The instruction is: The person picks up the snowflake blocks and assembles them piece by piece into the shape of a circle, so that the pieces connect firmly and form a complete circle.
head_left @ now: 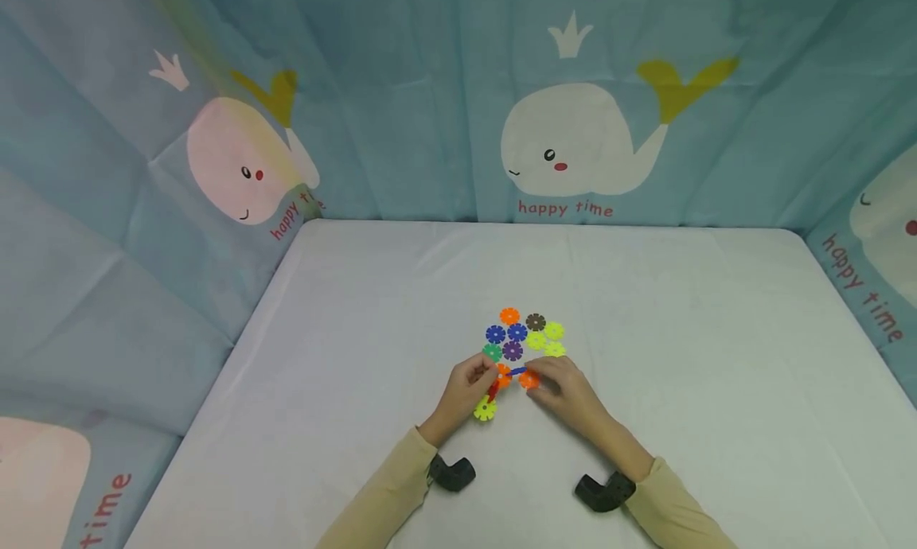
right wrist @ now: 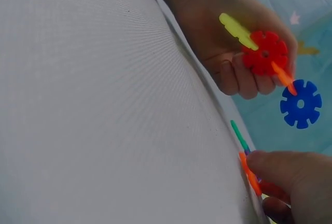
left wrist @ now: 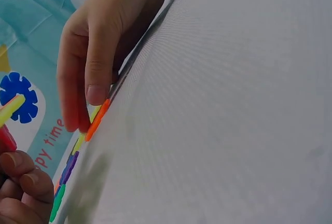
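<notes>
My left hand (head_left: 466, 386) grips a chain of notched interlocking plastic discs. In the right wrist view the chain shows a yellow disc (right wrist: 238, 31) edge-on, a red disc (right wrist: 265, 53), an orange disc (right wrist: 284, 78) and a blue disc (right wrist: 301, 104) at its far end. My right hand (head_left: 569, 390) is just to the right of the chain. Its thumb and fingertips pinch a loose orange disc (head_left: 528, 380) by the rim, low over the table. Curled fingers of the left hand (left wrist: 23, 190) appear at the lower left of the left wrist view.
Beyond my hands several loose discs lie grouped on the white table (head_left: 358, 318): an orange disc (head_left: 509, 316), a brown disc (head_left: 535, 322), a purple disc (head_left: 512, 350), a green disc (head_left: 492, 352), plus blue and yellow ones. A whale-print curtain (head_left: 430, 135) surrounds the table.
</notes>
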Demonstrator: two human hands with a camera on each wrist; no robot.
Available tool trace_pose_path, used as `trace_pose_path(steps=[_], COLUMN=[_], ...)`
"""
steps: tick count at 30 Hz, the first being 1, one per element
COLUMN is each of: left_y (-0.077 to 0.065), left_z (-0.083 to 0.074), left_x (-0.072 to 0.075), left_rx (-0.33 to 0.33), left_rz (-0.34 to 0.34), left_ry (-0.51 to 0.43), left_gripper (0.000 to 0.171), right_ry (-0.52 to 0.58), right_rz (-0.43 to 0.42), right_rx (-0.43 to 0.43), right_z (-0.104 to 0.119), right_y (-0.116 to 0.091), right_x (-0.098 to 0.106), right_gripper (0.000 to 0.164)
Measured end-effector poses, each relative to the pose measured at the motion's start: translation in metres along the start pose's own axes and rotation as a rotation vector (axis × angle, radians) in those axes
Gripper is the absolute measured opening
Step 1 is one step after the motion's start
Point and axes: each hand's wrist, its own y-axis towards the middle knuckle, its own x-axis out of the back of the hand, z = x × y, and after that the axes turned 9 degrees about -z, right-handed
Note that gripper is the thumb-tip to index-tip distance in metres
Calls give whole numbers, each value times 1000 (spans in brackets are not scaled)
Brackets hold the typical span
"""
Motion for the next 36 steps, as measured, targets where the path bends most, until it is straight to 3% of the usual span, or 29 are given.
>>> trace_pose_path(steps=[11,15,18,20,24,26,29,31,36], left_y=[2,3,2,1,1,1,0,0,-2], left_z=[-4,-3,-2,-2,-1,-1,0,0,1], left_x=[-1,0,0,-1,-4,-5,-4,-3,-2], left_rx=[-12,1,12,14,-7,-25,-42,-54,-45], left_rz=[20,15,18,26,42,49,59,67,93], left_ry=[37,33,31,24,18,18,26,33,51], left_gripper=[12,11,11,11,12,12,12,12,11], right_ry=[14,34,73,138,443,618,787,834,809], right_rz=[92,83,30,-24,-107,-109,-58,-19,19], right_rx=[-104,-114,-150,-215,-464,-568,-640,-655,-698], right_z=[4,4,2,5,4,4,-1,-2,-4], right_y=[3,3,1,1,2,4,4,3,1], right_x=[4,3,3,6,14,18,19,20,18], right_gripper=[37,29,25,22,18,18,13,9,15])
